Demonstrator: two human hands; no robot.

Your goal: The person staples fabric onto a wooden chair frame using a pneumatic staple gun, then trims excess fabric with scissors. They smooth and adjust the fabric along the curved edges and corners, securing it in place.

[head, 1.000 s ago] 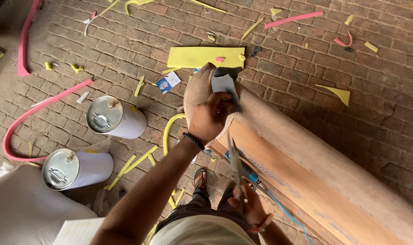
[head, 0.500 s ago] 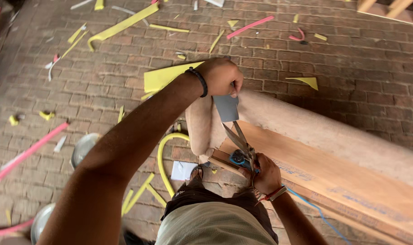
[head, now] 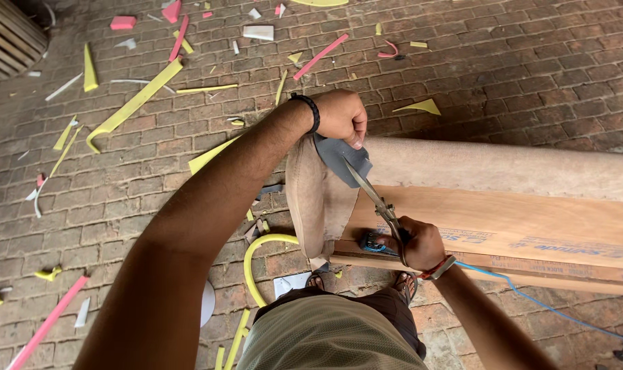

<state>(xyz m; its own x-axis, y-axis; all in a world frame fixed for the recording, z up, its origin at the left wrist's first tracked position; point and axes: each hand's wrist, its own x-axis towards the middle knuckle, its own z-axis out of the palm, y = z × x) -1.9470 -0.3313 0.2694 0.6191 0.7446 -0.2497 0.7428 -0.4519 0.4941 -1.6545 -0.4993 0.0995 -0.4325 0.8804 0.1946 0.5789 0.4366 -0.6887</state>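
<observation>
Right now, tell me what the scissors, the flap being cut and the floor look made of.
Scissors: bare grey metal blades, dull shine. Flap pinched by the left hand: grey, limp, probably fabric or leatherette. Floor: brick pavers, matt reddish-brown with visible joints.

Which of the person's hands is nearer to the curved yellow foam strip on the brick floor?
Right. The right hand grips scissors just beside the yellow strip; the left hand pinches grey fabric farther up.

1. Scissors (head: 374, 200): metal blades, blue-black handles, lying diagonally over the wooden board (head: 503, 229) near its left end, tips up-left, blades parted around the grey flap.
2. Grey fabric flap (head: 339, 156): dark grey, pulled up taut at the board's upper-left corner.
3. Tan upholstery (head: 318, 199): wrapped over the board's left end, hanging slack.
</observation>
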